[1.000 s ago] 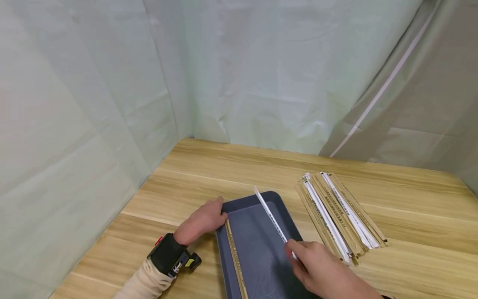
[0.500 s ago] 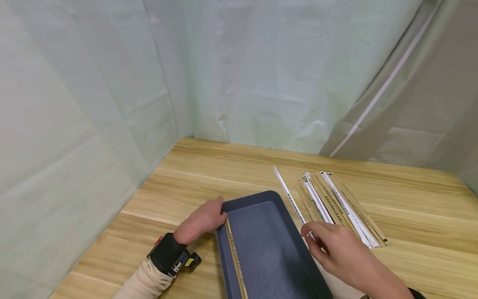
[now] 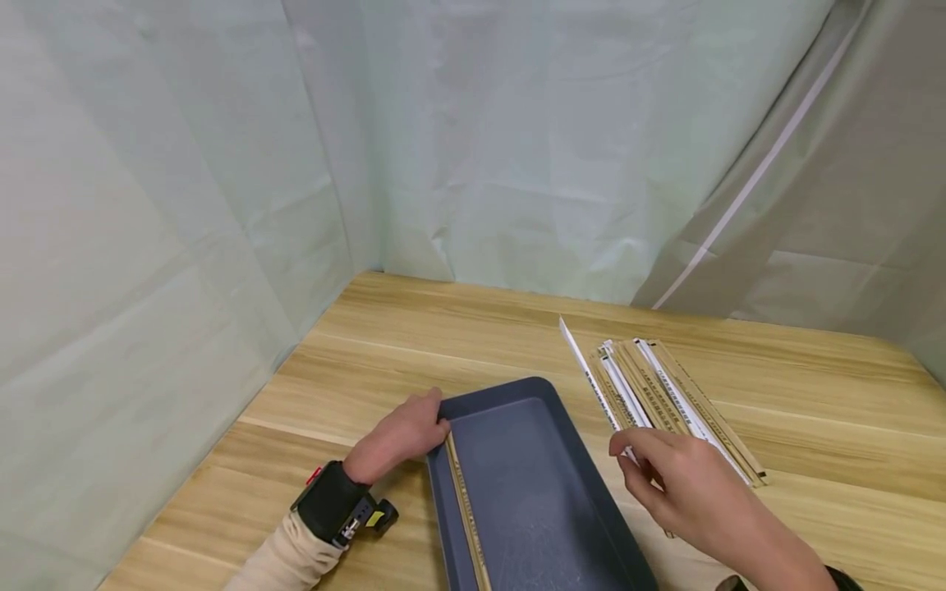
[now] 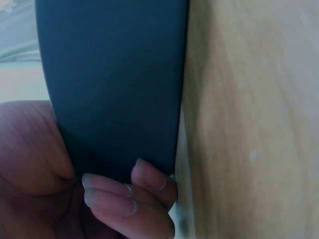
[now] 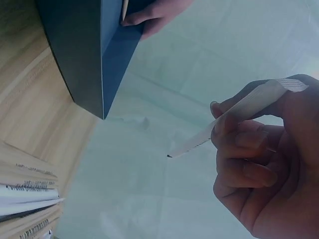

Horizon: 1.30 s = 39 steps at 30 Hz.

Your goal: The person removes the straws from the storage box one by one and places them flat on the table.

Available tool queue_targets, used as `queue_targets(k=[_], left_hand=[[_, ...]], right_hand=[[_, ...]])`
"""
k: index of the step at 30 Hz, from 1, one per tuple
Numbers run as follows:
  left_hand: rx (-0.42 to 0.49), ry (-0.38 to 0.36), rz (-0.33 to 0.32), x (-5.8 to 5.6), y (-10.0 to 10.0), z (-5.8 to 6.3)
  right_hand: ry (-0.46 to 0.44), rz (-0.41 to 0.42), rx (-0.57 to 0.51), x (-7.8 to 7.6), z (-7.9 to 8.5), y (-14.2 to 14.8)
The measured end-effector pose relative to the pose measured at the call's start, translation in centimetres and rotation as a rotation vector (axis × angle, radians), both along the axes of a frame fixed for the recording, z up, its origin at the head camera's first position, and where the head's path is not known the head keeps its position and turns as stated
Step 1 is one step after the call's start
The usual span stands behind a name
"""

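My left hand grips the far left corner of a dark grey rectangular tray, its curled fingertips against the outer wall in the left wrist view. Along the tray's left side lies one brown paper-wrapped straw with small dark print. My right hand pinches a slim white paper-wrapped straw near its close end, between thumb and forefinger. The straw points up and away, beyond the tray's right edge. Its crimped wrapper end shows in the right wrist view.
Right of the tray, a pile of brown and white wrapped straws lies on the wooden table, partly hidden by the right hand. Pale sheeting hangs behind the table and along its left side.
My right hand has moved from over the tray to the right and away, beside the pile, carrying the white straw. My left hand and the tray have stayed put.
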<state>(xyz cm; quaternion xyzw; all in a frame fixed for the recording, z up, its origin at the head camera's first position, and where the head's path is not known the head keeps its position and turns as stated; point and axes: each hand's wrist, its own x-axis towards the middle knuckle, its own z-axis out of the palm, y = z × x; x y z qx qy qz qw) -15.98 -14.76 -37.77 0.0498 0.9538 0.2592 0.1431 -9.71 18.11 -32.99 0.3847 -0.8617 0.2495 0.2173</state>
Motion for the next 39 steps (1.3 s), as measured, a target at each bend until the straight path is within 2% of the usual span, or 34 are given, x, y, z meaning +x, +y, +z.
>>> queue_targets(k=[11, 18, 20, 24, 28, 36, 39], left_hand=[[-0.007, -0.004, 0.004, 0.0, 0.0, 0.0], [-0.01, -0.006, 0.003, 0.1, 0.0, 0.1], [-0.013, -0.006, 0.003, 0.1, -0.1, 0.1], [-0.017, 0.0, 0.003, -0.1, -0.2, 0.0], [-0.016, 0.009, -0.009, 0.0, -0.3, -0.2], [-0.012, 0.009, -0.004, 0.2, -0.5, -0.3], [-0.015, 0.013, -0.002, 0.1, -0.4, -0.3]], right_hand=[[0.021, -0.056, 0.064, -1.1, -0.4, 0.6], [-0.122, -0.166, 0.168, -1.7, -1.0, 1.3], [-0.131, -0.175, 0.188, -2.0, -1.3, 1.5], [-0.165, -0.202, 0.213, -3.0, -1.9, 2.1], [-0.262, -0.28, 0.272, -4.0, -2.8, 3.1], [-0.289, -0.367, 0.34, -5.2, -3.7, 4.2], [-0.351, -0.418, 0.35, -5.3, -3.7, 4.4]])
